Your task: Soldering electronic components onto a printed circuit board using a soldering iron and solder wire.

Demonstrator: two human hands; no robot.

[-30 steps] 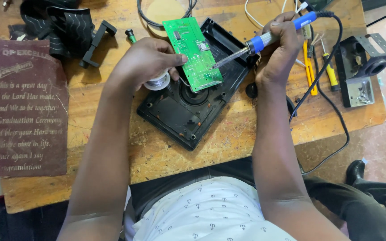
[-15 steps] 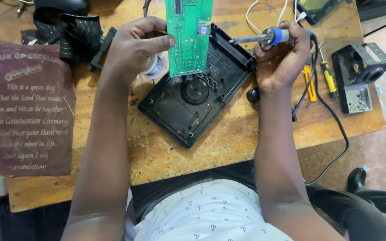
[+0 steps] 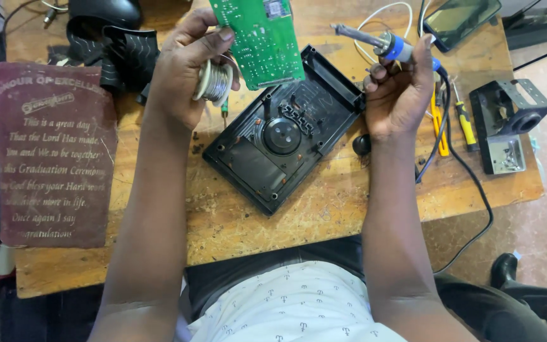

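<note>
While the left hand (image 3: 188, 69) is gripping the circuit board (image 3: 262, 39) and solder spool (image 3: 213, 82), the right hand (image 3: 397, 95) is holding the soldering iron (image 3: 381, 43) clear; touching the tip to a joint probably comes next.

Green rectangular circuit board (image 3: 262, 39) lifted in my left hand (image 3: 188, 66), tilted, alongside a silver solder-wire spool (image 3: 213, 82). Blue-handled soldering iron (image 3: 384, 43) in my right hand (image 3: 400, 95), metal tip pointing left, off the board.

Left hand (image 3: 188, 69) holds green circuit board (image 3: 262, 39), solder spool (image 3: 213, 82); right hand (image 3: 397, 95) soldering iron (image 3: 381, 43).
</note>
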